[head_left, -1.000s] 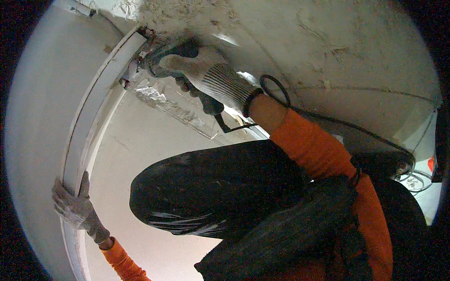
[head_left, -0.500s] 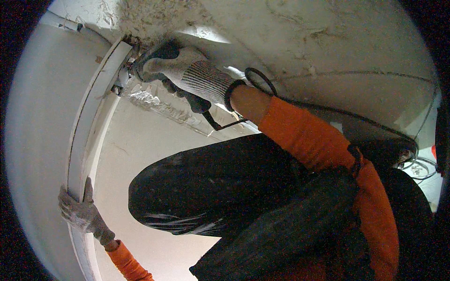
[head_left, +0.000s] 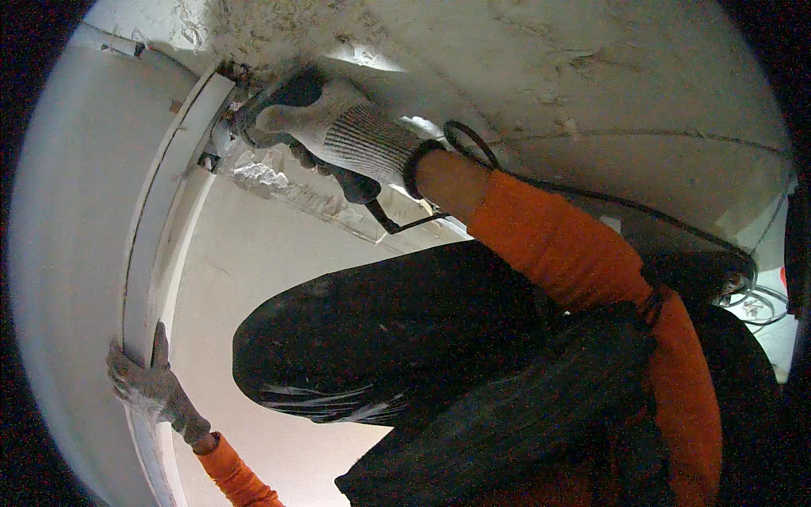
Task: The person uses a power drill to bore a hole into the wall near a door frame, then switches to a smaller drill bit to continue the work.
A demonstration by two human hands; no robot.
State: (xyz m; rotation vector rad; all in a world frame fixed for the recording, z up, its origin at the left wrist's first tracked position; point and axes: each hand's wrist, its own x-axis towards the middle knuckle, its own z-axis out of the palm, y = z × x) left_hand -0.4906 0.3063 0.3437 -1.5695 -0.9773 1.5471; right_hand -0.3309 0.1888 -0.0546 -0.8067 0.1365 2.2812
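Observation:
In my gloved right hand [head_left: 317, 122] is a dark corded power tool [head_left: 359, 188], its exact kind mostly hidden by the glove. The front of the tool meets the upper end of a long white frame strip [head_left: 173, 186], close to the rough wall base. Lower down, my gloved left hand [head_left: 150, 384] wraps around the same strip, thumb on one side and fingers on the other. A small dark gap [head_left: 209, 159] with broken edges shows in the strip just below the tool.
Crumbled plaster [head_left: 262, 176] lies along a ledge beside the strip. A black cable [head_left: 625, 205] runs off to the right toward coiled wires [head_left: 764, 304]. My dark-trousered knee [head_left: 355, 338] fills the middle. Rough, dusty concrete [head_left: 591, 68] spans the top.
Both hands keep their grips, and the tool stays at the strip's upper end. The view and right arm have shifted very slightly.

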